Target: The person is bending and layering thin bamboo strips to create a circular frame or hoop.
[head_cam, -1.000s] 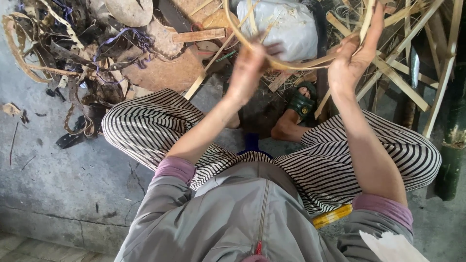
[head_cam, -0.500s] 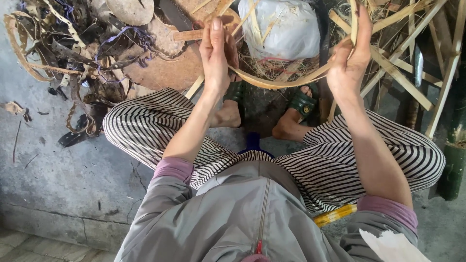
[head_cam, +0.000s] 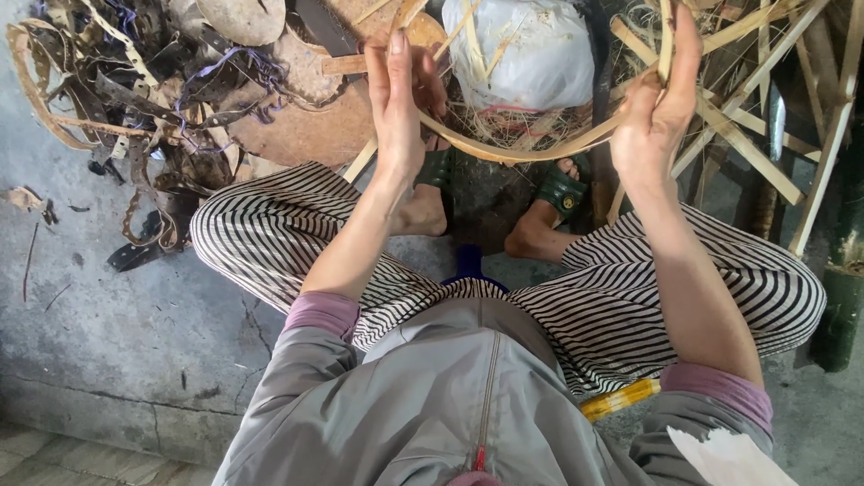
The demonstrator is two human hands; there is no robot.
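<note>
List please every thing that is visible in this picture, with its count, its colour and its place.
bamboo strip: one, pale tan, bent in a curve between the two hands
white bag: one, top middle, behind the strip
bamboo slats: several, tan, crossing at top right
scrap pile: many dark brown strips and curls, top left
round brown pieces: a few, on the ground beside the scrap pile
concrete floor: grey, cracked, left side
sandals: two, dark green, on the feet
striped trousers: black and white, on both legs
grey jacket: bottom middle
left hand: fingers straight, pressed on the strip
right hand: closed on the strip
</note>
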